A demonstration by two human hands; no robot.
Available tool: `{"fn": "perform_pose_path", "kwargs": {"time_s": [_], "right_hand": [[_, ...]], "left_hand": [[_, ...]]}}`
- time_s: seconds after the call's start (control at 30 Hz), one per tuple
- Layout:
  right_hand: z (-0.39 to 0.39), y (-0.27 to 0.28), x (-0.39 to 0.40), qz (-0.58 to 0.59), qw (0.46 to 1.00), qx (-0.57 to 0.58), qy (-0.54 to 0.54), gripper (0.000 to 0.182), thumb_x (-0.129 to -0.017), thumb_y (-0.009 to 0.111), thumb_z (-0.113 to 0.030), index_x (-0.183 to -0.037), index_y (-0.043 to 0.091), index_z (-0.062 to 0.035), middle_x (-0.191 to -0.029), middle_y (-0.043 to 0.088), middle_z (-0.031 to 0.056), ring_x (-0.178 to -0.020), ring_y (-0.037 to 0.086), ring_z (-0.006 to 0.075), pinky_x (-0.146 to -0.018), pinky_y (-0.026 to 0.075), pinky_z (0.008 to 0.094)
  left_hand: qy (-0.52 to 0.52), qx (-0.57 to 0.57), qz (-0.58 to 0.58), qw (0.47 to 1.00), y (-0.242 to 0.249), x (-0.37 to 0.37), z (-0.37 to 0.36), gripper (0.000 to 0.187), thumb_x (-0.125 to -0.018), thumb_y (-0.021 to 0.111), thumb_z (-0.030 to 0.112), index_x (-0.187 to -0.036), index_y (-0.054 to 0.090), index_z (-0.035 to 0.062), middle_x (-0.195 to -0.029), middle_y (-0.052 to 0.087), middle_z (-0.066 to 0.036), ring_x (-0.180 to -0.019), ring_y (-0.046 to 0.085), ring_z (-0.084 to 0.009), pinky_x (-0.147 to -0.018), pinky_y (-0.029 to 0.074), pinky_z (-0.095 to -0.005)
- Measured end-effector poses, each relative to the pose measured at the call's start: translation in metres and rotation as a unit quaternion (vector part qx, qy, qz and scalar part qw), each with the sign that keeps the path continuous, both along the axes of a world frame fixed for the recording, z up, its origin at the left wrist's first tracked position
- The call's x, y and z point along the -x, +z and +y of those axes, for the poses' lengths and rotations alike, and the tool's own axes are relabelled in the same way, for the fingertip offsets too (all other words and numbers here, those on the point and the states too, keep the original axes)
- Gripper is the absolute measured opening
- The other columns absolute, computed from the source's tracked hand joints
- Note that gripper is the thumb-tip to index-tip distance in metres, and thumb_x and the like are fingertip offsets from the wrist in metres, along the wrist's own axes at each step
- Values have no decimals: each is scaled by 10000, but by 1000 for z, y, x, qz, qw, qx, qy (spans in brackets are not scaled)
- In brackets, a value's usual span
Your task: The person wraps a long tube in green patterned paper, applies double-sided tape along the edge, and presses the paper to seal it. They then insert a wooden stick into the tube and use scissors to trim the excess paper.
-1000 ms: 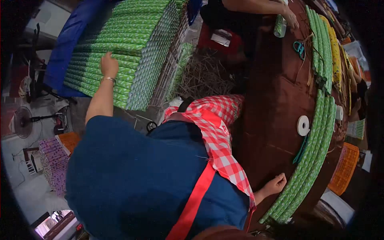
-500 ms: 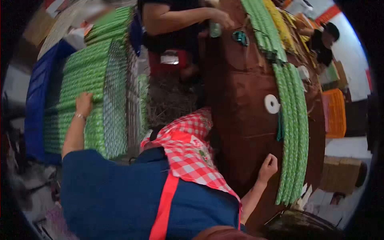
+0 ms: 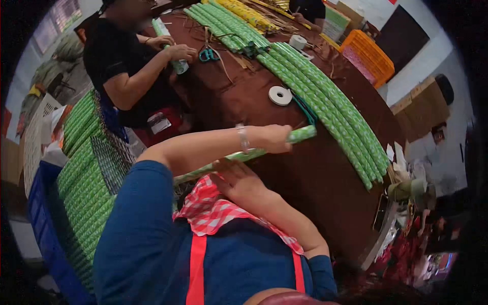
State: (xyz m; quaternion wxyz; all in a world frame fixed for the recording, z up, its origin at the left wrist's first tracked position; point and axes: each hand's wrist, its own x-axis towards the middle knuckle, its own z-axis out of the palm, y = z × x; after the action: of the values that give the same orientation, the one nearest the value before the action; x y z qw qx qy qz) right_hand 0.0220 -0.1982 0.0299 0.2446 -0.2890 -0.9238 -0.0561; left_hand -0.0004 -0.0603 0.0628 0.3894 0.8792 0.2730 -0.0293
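My left hand (image 3: 277, 138), with a bracelet at the wrist, is closed round a slim green patterned roll (image 3: 303, 133) that looks like wrapping paper. The roll lies slantwise in front of my body, over the near side of the brown table (image 3: 325, 203). Its far end sticks out past my fist, and its other end passes behind my left forearm. Open, with fingers stretched out, my right hand (image 3: 239, 180) is against the underside of the roll near its middle. Several like green rolls (image 3: 330, 101) lie side by side on the table beyond my left hand.
A white spool (image 3: 280, 95) and teal-handled scissors (image 3: 207, 55) lie on the table. At left stands a blue crate (image 3: 43, 203) stacked with green rolls. A co-worker (image 3: 122, 66) holds another roll. An orange basket (image 3: 368, 56) stands beyond the table.
My left hand has come from the stacked rolls across to the table, now gripping one roll. My right hand has moved left to that roll and opened. The view has turned.
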Motion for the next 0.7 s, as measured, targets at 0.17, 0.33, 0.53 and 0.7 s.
{"fn": "perform_pose_path", "kwargs": {"time_s": [0.17, 0.33, 0.53, 0.7], "right_hand": [[-12, -31, -64, -165, 967, -76, -180, 431, -892, 526, -180, -1318, 527, -110, -1308, 527, 166, -1213, 509, 330, -978, 437, 480], [-53, 79, -79, -225, 878, 144, -397, 397, -906, 543, -264, -1270, 543, -105, -1262, 562, 145, -1096, 576, 312, -883, 489, 456], [-134, 60, -228, -147, 867, -20, -475, 307, -754, 682, -167, -1036, 580, -99, -859, 580, 95, -757, 580, 343, -587, 462, 433], [-157, 80, -221, -101, 829, -81, -544, 382, -654, 636, 42, -1021, 577, -50, -913, 601, 146, -809, 580, 364, -642, 457, 445]], "left_hand": [[-269, -176, -8, 947, 32, -151, -84, 433, -880, 580, 237, -1175, 524, -74, -941, 648, -216, -823, 657, -321, -680, 527, -437], [-392, -156, -95, 902, 73, -173, -168, 418, -842, 666, 274, -1144, 600, -8, -1072, 634, -214, -947, 660, -349, -739, 537, -446], [-359, -258, -254, 860, 117, -102, -106, 456, -821, 677, 448, -1033, 612, 49, -1022, 624, -151, -952, 624, -363, -767, 513, -489], [-306, -265, -177, 897, 102, -37, -15, 401, -805, 707, 390, -969, 628, 33, -947, 609, -187, -927, 606, -387, -794, 498, -465]]}}
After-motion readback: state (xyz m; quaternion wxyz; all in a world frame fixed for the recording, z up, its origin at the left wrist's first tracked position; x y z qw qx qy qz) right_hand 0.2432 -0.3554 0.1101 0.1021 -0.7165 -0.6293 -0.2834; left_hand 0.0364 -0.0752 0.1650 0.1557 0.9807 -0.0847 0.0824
